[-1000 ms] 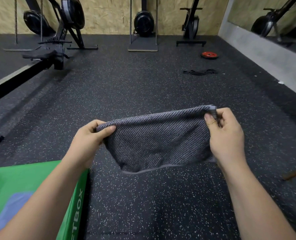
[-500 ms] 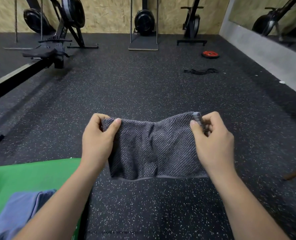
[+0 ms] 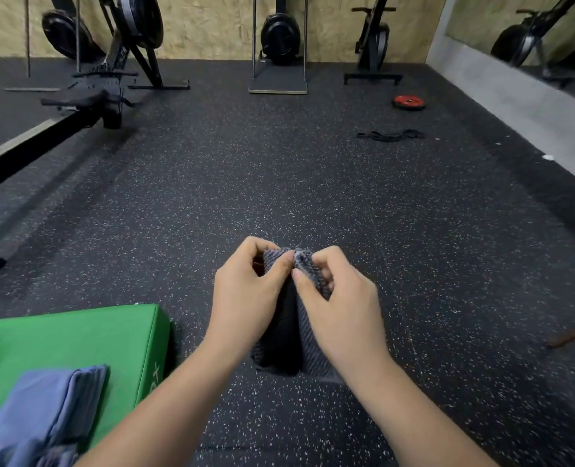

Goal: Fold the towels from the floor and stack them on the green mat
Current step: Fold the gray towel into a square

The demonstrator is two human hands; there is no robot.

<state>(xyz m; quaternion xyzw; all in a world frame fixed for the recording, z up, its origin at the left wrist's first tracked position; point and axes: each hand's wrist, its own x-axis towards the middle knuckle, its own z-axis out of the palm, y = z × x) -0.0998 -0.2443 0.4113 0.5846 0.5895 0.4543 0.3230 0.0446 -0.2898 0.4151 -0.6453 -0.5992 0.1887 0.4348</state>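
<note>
Two hands, left hand (image 3: 249, 294) and right hand (image 3: 341, 311), pinch together the corners of a dark grey ribbed towel (image 3: 301, 348); slipping fingers (image 3: 281, 268) could spill the fold.

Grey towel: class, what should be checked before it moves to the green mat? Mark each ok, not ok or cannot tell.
1. Top corners of the grey towel meet: ok.
2. The left hand pinches its corner: ok.
3. The right hand pinches its corner: ok.
4. Lower edges line up: cannot tell, partly hidden.
5. The green mat has bare space beside the blue towels: ok.
</note>
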